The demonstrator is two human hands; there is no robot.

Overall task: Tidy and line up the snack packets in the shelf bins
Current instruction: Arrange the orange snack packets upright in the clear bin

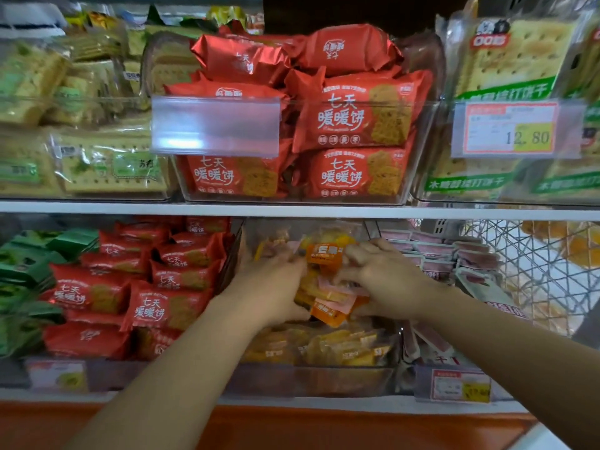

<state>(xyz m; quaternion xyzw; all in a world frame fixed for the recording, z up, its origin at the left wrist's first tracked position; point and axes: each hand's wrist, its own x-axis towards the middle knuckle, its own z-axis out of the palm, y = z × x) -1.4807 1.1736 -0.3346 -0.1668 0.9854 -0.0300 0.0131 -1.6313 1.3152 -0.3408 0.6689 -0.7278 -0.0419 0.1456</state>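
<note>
1. Reaching with both bare forearms into the clear middle bin on the lower shelf of a shop's snack display.
2. Gripping a bundle of orange packets from its left side with the left hand, fingers curled over the top and thumb hooked beneath.
3. Clutching the same bundle from the right with the right hand, fingers bent and pinching the packet edges, among them a few pink wrappers.
4. Held between the two hands in the middle of the bin, over more loose orange packets lying towards its front.
5. Flanked on the left by a bin of red biscuit packets stacked in rough rows, and farther left by green packets.
6. Bordered on the right by pink packets standing in a row, then by a white wire basket.
7. Roofed by the white shelf edge, with another clear bin above it piled with larger red packets and fronted by a blank label holder.
8. Joined on that upper shelf by cracker packs to the left and more to the right, the right-hand bin bearing a price tag reading 12.80.
9. Marked on the lower rail, at the right, by a second tag, its print too blurred to read.
</note>
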